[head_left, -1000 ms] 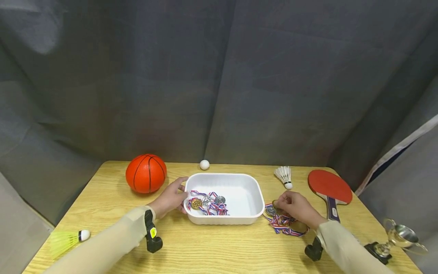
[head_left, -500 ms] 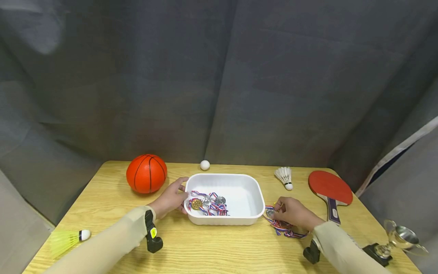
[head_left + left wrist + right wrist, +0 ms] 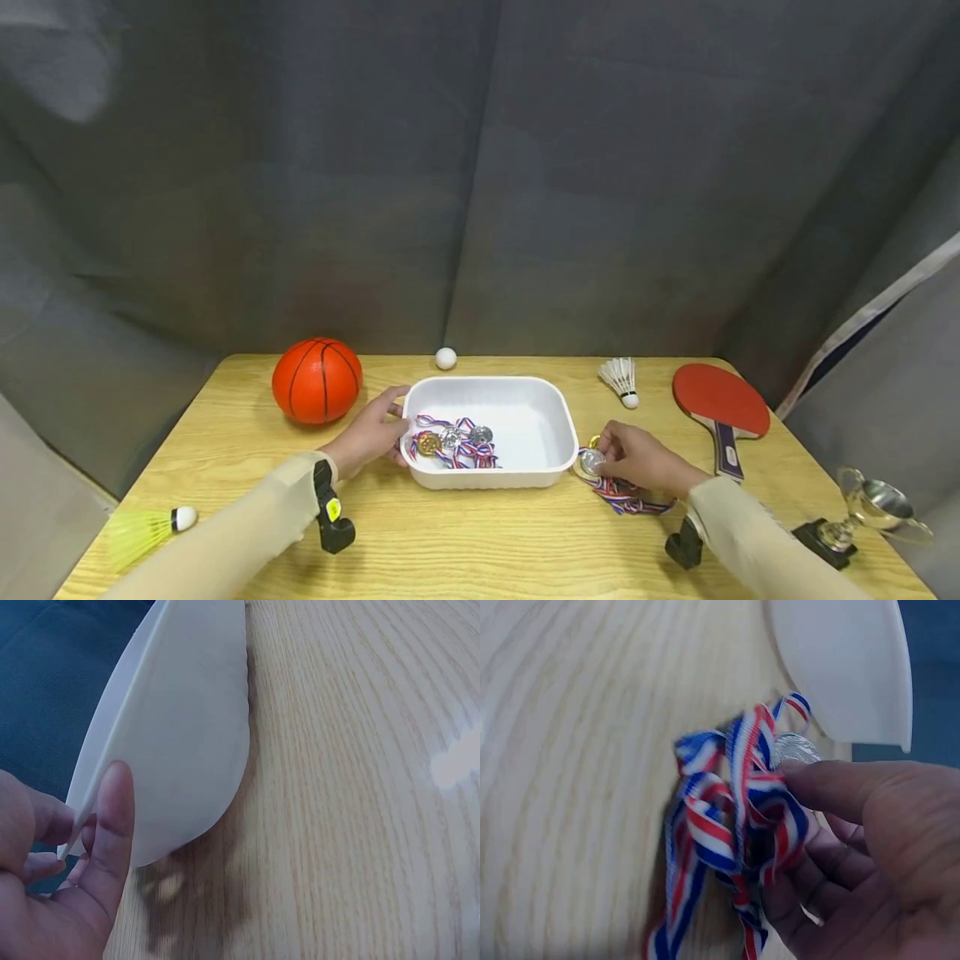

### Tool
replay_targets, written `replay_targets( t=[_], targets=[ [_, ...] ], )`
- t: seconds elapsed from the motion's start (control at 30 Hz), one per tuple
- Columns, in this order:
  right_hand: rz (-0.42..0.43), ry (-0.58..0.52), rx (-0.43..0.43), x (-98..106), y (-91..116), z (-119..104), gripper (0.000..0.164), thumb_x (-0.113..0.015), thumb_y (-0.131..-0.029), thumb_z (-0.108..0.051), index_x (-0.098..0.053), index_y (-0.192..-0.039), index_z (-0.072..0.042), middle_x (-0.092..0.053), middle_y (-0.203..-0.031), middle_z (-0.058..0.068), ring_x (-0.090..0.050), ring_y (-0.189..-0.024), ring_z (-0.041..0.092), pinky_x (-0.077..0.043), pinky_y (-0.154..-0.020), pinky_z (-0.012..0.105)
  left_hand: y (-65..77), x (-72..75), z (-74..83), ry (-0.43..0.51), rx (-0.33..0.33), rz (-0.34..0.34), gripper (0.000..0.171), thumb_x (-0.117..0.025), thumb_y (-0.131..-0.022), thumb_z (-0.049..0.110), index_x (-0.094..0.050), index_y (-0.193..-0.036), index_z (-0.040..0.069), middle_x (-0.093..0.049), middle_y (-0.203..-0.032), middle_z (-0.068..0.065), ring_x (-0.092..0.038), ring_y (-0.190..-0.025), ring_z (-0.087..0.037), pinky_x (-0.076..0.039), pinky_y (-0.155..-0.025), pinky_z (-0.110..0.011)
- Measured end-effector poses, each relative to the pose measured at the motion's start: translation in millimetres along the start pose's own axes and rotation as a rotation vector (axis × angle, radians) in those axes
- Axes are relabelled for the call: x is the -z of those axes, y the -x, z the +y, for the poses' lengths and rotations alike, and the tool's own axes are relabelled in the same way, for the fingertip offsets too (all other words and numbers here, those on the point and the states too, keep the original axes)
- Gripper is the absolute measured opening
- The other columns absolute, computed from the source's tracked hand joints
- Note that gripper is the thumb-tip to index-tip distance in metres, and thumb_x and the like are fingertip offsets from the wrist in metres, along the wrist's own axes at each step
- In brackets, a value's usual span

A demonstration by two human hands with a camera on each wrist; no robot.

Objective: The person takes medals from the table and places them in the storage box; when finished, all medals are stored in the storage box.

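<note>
A white plastic tray [image 3: 525, 429] stands mid-table; in it lie a gold medal [image 3: 428, 443] and two silver ones with striped ribbons. My left hand [image 3: 372, 435] grips its left rim, thumb outside the wall [image 3: 187, 720] in the left wrist view. Just right of the tray, my right hand [image 3: 641, 457] pinches a silver medal [image 3: 591, 461] between thumb and fingers. A gold-coloured medal [image 3: 595, 442] shows behind it. Bunched red, white and blue ribbons [image 3: 735, 795] hang beside the thumb in the right wrist view, their ends trailing over the table.
An orange basketball [image 3: 317, 381] sits behind my left hand. At the back are a white ball [image 3: 446, 358] and white shuttlecock [image 3: 621, 382]. To the right lie a red table tennis bat [image 3: 720, 398] and a trophy cup [image 3: 873, 508]; front left, a yellow shuttlecock [image 3: 146, 535].
My right hand has shifted slightly left and closed on the silver medal, which now faces up at the fingertips. The ribbons are drawn closer together. The left hand keeps its grip on the tray.
</note>
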State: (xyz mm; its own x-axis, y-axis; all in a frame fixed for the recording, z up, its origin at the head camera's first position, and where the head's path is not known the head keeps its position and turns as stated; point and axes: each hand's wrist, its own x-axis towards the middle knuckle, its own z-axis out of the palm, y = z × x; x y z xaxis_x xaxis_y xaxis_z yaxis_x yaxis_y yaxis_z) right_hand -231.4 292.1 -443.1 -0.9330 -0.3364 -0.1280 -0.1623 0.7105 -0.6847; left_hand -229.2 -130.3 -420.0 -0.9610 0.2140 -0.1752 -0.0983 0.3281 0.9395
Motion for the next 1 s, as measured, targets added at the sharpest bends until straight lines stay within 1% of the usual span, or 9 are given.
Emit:
replay_targets(
  t=[0.13, 0.23, 0.33, 0.47, 0.57, 0.67, 0.77, 0.87, 1.0],
  targets=[
    [-0.027, -0.058, 0.044, 8, 2, 3, 0.021, -0.072, -0.095, -0.006, -0.059, -0.108, 0.003, -0.060, -0.084, 0.006, -0.052, -0.070, 0.011, -0.046, -0.054, 0.019, 0.4, -0.2, 1.0, -0.001, -0.002, 0.001, 0.061, -0.049, -0.105, 0.000, -0.029, -0.163, 0.004, -0.046, -0.135, -0.030, -0.068, -0.081, -0.031, -0.066, -0.059, -0.033],
    [-0.035, -0.112, 0.063, 17, 3, 3, 0.021, -0.068, -0.099, -0.007, -0.061, -0.113, 0.006, -0.063, -0.085, 0.009, -0.053, -0.069, 0.010, -0.048, -0.055, 0.020, 0.9, -0.7, 1.9, 0.000, -0.003, 0.005, 0.061, -0.050, -0.104, 0.000, -0.029, -0.162, 0.004, -0.047, -0.135, -0.030, -0.068, -0.082, -0.032, -0.066, -0.059, -0.034],
    [-0.035, -0.180, 0.044, 25, 5, 2, 0.026, -0.066, -0.101, -0.010, -0.060, -0.118, 0.009, -0.067, -0.089, 0.011, -0.061, -0.072, 0.012, -0.057, -0.060, 0.023, 1.7, -1.0, 2.7, -0.005, -0.001, 0.009, 0.062, -0.049, -0.104, -0.001, -0.029, -0.162, 0.004, -0.047, -0.135, -0.030, -0.068, -0.083, -0.033, -0.066, -0.060, -0.035],
    [-0.038, -0.278, 0.001, 37, 9, 1, 0.036, -0.067, -0.102, -0.014, -0.055, -0.126, 0.009, -0.069, -0.096, 0.012, -0.071, -0.082, 0.019, -0.067, -0.075, 0.031, 2.8, -1.1, 3.7, -0.005, 0.003, 0.011, 0.062, -0.049, -0.104, -0.001, -0.029, -0.162, 0.004, -0.047, -0.135, -0.030, -0.068, -0.083, -0.033, -0.066, -0.060, -0.036],
    [-0.039, -0.328, -0.005, 47, 14, 1, 0.042, -0.068, -0.101, -0.017, -0.053, -0.130, 0.008, -0.069, -0.097, 0.009, -0.072, -0.086, 0.020, -0.068, -0.081, 0.033, 3.1, -1.3, 4.5, 0.000, 0.004, 0.013, 0.061, -0.049, -0.104, -0.002, -0.030, -0.162, 0.003, -0.047, -0.134, -0.030, -0.068, -0.082, -0.033, -0.066, -0.059, -0.035],
    [-0.025, -0.359, 0.020, 57, 20, -1, 0.043, -0.068, -0.101, -0.016, -0.051, -0.132, 0.009, -0.068, -0.097, 0.002, -0.071, -0.087, 0.015, -0.066, -0.080, 0.029, 2.7, -1.5, 4.3, 0.001, 0.007, 0.016, 0.061, -0.049, -0.104, -0.002, -0.031, -0.162, 0.004, -0.047, -0.134, -0.030, -0.068, -0.082, -0.033, -0.065, -0.058, -0.034],
    [0.003, -0.396, 0.049, 67, 25, -5, 0.041, -0.066, -0.102, -0.013, -0.049, -0.130, 0.012, -0.070, -0.096, -0.003, -0.071, -0.086, 0.012, -0.066, -0.079, 0.025, 2.1, -1.9, 3.5, 0.006, 0.008, 0.020, 0.061, -0.049, -0.104, -0.003, -0.032, -0.161, 0.003, -0.048, -0.133, -0.030, -0.068, -0.081, -0.033, -0.065, -0.057, -0.033],
    [0.029, -0.432, 0.067, 79, 30, -12, 0.038, -0.063, -0.104, -0.011, -0.048, -0.129, 0.013, -0.071, -0.098, -0.005, -0.073, -0.087, 0.011, -0.066, -0.079, 0.024, 1.5, -2.3, 2.9, 0.011, 0.006, 0.022, 0.061, -0.049, -0.103, -0.003, -0.031, -0.161, 0.003, -0.048, -0.132, -0.029, -0.068, -0.079, -0.033, -0.065, -0.057, -0.032],
    [0.055, -0.469, 0.094, 97, 34, -21, 0.029, -0.062, -0.105, -0.011, -0.053, -0.126, 0.006, -0.072, -0.099, -0.004, -0.073, -0.087, 0.011, -0.067, -0.079, 0.024, 1.2, -1.7, 2.7, 0.014, 0.004, 0.023, 0.062, -0.049, -0.103, -0.004, -0.030, -0.162, 0.003, -0.047, -0.132, -0.029, -0.067, -0.076, -0.030, -0.064, -0.056, -0.032]
  ],
)
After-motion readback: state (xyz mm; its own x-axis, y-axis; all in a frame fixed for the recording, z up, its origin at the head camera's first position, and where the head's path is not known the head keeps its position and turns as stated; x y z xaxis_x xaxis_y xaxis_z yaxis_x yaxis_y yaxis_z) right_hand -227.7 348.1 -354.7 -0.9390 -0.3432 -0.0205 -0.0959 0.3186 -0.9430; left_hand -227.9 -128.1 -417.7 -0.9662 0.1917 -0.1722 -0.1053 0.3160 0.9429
